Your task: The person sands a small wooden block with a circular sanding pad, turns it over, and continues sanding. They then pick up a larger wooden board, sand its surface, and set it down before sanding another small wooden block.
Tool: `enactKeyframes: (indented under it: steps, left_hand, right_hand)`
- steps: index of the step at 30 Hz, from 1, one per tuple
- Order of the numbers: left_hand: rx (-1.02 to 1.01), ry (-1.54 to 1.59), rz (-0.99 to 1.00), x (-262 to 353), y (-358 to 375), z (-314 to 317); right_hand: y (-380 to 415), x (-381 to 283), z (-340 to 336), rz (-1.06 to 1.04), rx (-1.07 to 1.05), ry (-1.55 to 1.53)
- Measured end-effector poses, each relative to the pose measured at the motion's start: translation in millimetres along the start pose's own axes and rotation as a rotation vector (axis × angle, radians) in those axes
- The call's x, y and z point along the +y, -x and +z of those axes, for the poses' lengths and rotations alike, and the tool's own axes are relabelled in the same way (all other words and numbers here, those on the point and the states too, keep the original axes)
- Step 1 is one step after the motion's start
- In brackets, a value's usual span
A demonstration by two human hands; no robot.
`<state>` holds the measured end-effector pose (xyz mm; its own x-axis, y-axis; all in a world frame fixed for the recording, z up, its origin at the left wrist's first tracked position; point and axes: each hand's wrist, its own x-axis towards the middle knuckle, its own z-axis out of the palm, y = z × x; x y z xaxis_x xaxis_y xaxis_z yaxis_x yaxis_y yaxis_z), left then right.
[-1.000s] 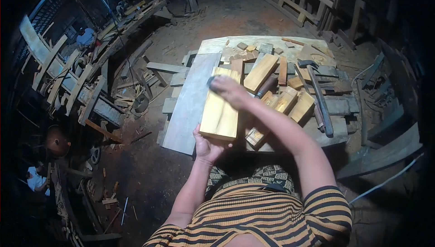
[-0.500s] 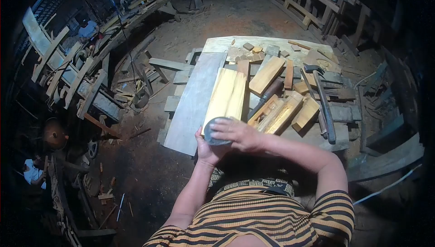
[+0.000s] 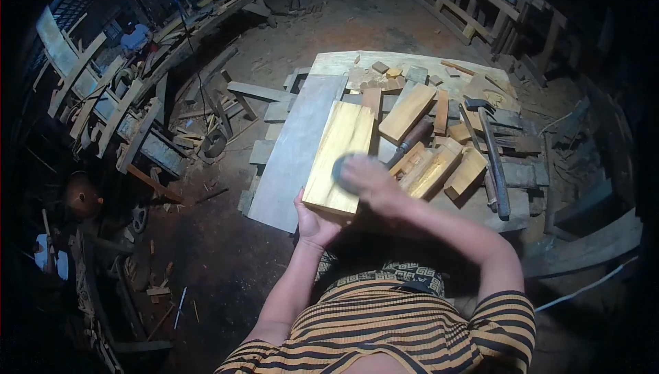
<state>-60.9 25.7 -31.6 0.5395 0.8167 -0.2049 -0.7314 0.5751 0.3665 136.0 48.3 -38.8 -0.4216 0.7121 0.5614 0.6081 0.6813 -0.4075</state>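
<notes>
A pale yellow wooden block (image 3: 338,147) lies lengthwise in front of me, its near end lifted off the work surface. My left hand (image 3: 319,221) grips that near end from the left and below, with the thumb up along the side. My right hand (image 3: 374,185), a little blurred by motion, presses a round grey sandpaper disc (image 3: 341,170) onto the right part of the block's upper face. Its fingers curve over the disc and cover much of it.
Right of the block lie several wooden pieces (image 3: 406,113), a dark-handled tool (image 3: 414,142) and a hammer (image 3: 493,161). A grey board (image 3: 288,161) runs along the left. Small offcuts (image 3: 379,67) lie at the back. Another person (image 3: 135,36) is at the far left among timber.
My right hand and the sandpaper disc have moved from the block's near end up and to the right across its face. The left hand keeps its hold.
</notes>
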Motion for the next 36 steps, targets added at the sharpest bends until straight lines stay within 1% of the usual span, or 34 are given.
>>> enactKeyframes:
  steps: [1, 2, 3, 4, 6, 7, 8, 9, 10, 11, 14, 15, 16, 17, 18, 19, 20, 22, 23, 24, 25, 26, 27, 28, 30, 31, 33, 34, 35, 36]
  left_hand:
    - [0.029, 0.026, 0.019, 0.4, -1.2, 1.6]
    - [0.054, 0.051, 0.038, 0.8, -2.6, 2.4]
    - [0.005, 0.036, 0.058, 1.5, -3.4, 0.3]
    - [0.003, 0.039, 0.053, 0.3, -3.9, -0.7]
    - [0.006, 0.084, 0.046, -1.4, -3.5, 0.7]
    - [-0.054, 0.055, 0.034, -0.4, -5.3, -13.0]
    - [-0.056, 0.055, 0.032, -0.9, -5.5, -11.8]
    - [-0.072, 0.037, 0.023, -0.4, -5.8, -10.1]
    - [-0.086, 0.02, 0.016, 0.3, -5.2, -9.1]
    - [-0.084, 0.021, 0.023, 0.3, -5.2, -8.5]
    - [-0.046, 0.0, 0.04, 1.3, -4.6, -8.0]
    - [-0.046, 0.009, 0.035, 1.3, -5.0, -7.8]
    - [-0.046, 0.018, 0.029, 1.4, -5.6, -7.5]
    - [-0.046, 0.025, 0.03, 1.9, -5.1, -7.5]
    - [-0.044, 0.057, 0.028, 2.6, -4.4, -7.3]
    - [-0.043, 0.089, 0.027, 3.1, -4.3, -7.3]
    - [-0.045, 0.096, 0.027, 2.9, -4.7, -7.4]
    - [-0.04, 0.1, 0.024, 3.0, -4.5, -8.0]
    - [-0.065, 0.075, 0.039, 1.7, -5.9, -9.8]
    - [-0.096, 0.075, 0.023, 1.8, -7.3, -17.1]
    - [-0.102, 0.088, 0.022, 2.4, -6.2, -14.3]
    - [-0.11, 0.1, 0.02, 2.6, -5.7, -10.8]
    - [-0.11, 0.101, 0.029, 2.5, -5.4, -10.8]
    - [-0.112, 0.089, 0.027, 2.6, -5.7, -11.1]
    - [-0.114, 0.077, 0.028, 3.5, -5.8, -11.2]
    - [-0.117, 0.075, 0.022, 3.6, -5.9, -11.3]
    - [-0.122, 0.084, 0.023, 3.8, -7.2, -13.9]
    - [-0.114, 0.076, 0.038, 3.4, -7.9, -17.1]
    - [-0.106, 0.067, 0.052, 2.9, -8.2, -19.8]
    - [-0.045, 0.179, 0.018, 5.0, -9.1, -20.8]
  right_hand:
    - [10.9, -29.3, -15.1, -0.065, -0.098, -0.044]
    - [17.4, -39.5, -19.6, -0.131, -0.166, -0.142]
    - [18.8, -37.4, -21.7, -0.153, -0.207, -0.172]
    - [19.5, -33.8, -23.7, -0.176, -0.246, -0.204]
    - [7.0, -2.8, -23.0, -0.137, -0.192, -0.098]
    - [-4.3, 18.3, -19.9, -0.039, -0.084, -0.118]
    - [-17.4, 48.5, -10.6, -0.006, 0.008, -0.027]
    - [-27.3, 63.8, -13.8, 0.137, 0.051, 0.034]
    - [-37.2, 83.5, -11.5, 0.187, 0.072, 0.135]
    - [-45.3, 89.8, -10.8, 0.244, 0.113, 0.175]
    - [-56.9, 62.5, -7.8, 0.282, 0.107, 0.249]
    - [-48.9, 55.9, 5.9, 0.114, 0.222, 0.267]
    - [-47.7, 29.5, -0.1, 0.042, 0.08, 0.219]
    - [-38.6, 7.3, 2.3, -0.124, 0.092, 0.177]
    - [-31.1, -16.0, 1.3, -0.171, 0.031, 0.136]
    - [-30.3, -38.0, -11.2, -0.206, -0.103, -0.046]
    - [-23.0, -35.2, -1.9, -0.23, -0.127, -0.064]
    - [-39.0, -16.9, -10.7, -0.318, -0.203, -0.074]
    - [-41.7, 19.2, 10.0, -0.334, -0.145, 0.058]
    - [-50.0, 34.7, 7.2, -0.181, -0.08, 0.121]
    - [-68.3, 55.2, -1.7, -0.123, -0.016, 0.138]
    - [-82.6, 73.7, -7.1, 0.034, -0.016, 0.122]
    - [-88.4, 82.7, -10.8, 0.179, 0.03, 0.222]
    - [-93.4, 89.2, -12.9, 0.253, 0.048, 0.244]
    - [-96.3, 113.8, 10.8, 0.3, 0.141, 0.326]
    - [-101.8, 91.2, 2.4, 0.296, 0.139, 0.324]
    - [-99.4, 37.8, -5.9, 0.195, -0.148, 0.163]
    - [-84.4, 19.8, 4.1, -0.004, -0.136, 0.207]
    - [-72.0, -1.8, 10.0, -0.091, -0.188, 0.105]
    - [-57.7, -16.6, 15.5, -0.236, -0.238, 0.024]
